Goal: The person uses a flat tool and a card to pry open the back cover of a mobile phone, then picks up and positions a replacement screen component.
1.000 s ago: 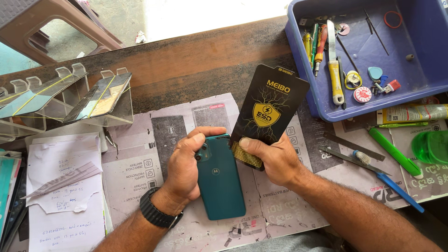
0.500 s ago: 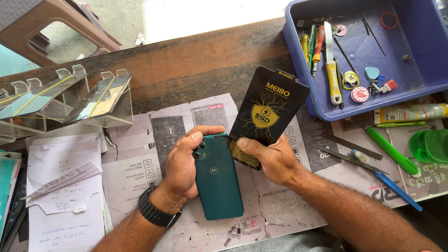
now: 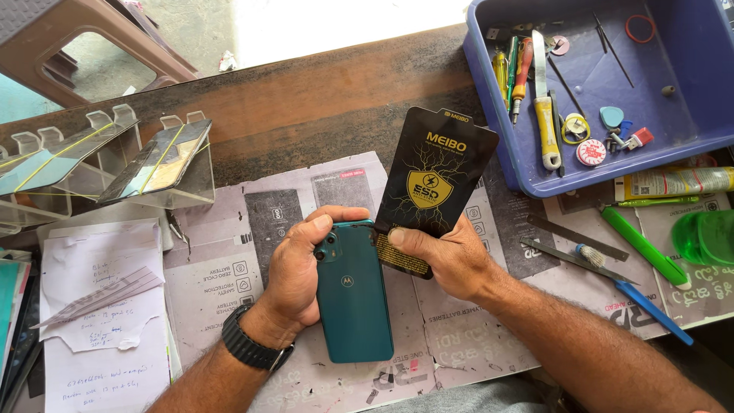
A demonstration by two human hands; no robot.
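A teal smartphone (image 3: 353, 294) lies back side up over the paper-covered bench, and my left hand (image 3: 298, 268) grips its left edge and top corner. My right hand (image 3: 447, 256) holds a black flat packet with a gold shield print (image 3: 436, 183) by its lower end, tilted up and to the right, right beside the phone's top right corner. A black watch sits on my left wrist (image 3: 252, 348).
A blue plastic tray (image 3: 688, 107) of screwdrivers, picks and small tools stands at the back right. Green pens, a brush (image 3: 634, 294) and metal strips lie at the right. Clear acrylic stands (image 3: 164, 164) and handwritten notes (image 3: 103, 321) occupy the left.
Both hands with the phone and the black packet have drifted slightly; the packet stands a little more upright. The grips are unchanged.
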